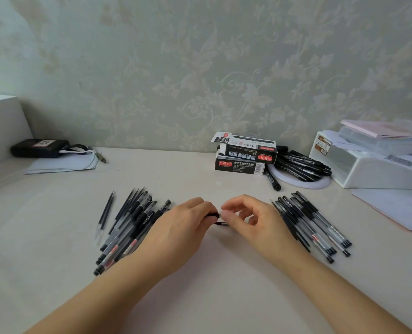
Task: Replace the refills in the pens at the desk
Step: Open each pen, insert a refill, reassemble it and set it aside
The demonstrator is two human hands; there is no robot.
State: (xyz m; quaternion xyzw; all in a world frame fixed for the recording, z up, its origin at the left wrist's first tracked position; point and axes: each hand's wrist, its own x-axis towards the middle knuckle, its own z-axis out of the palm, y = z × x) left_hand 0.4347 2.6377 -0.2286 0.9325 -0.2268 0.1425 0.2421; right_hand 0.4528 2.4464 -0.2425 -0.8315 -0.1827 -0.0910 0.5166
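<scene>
- Left hand (185,225) and right hand (250,218), nearest the viewer, meet above the middle of the desk (200,285); the forearms enter from the lower edge.
- The left hand's curled fingers grip a pen (213,215), of which only a short dark end shows; the right hand's thumb and forefinger pinch at that end. Whether the small piece pinched is a tip or a refill cannot be told.
- Left pile of pens (128,230): just left of the hands, on the desk, lying fanned, with loose refills (106,212) along its far-left side.
- Right pile of pens (313,225): just right of the hands, also fanned.
- Two stacked boxes (244,156): beyond the hands, near the wall; the upper one has an open flap.
- Heap of black markers (301,165): right of the boxes, resting on a white ring (320,184).
- White organiser (373,167): far right of the hands.
- Black device (40,148) on paper (63,165): far left of the hands, by the wall.
</scene>
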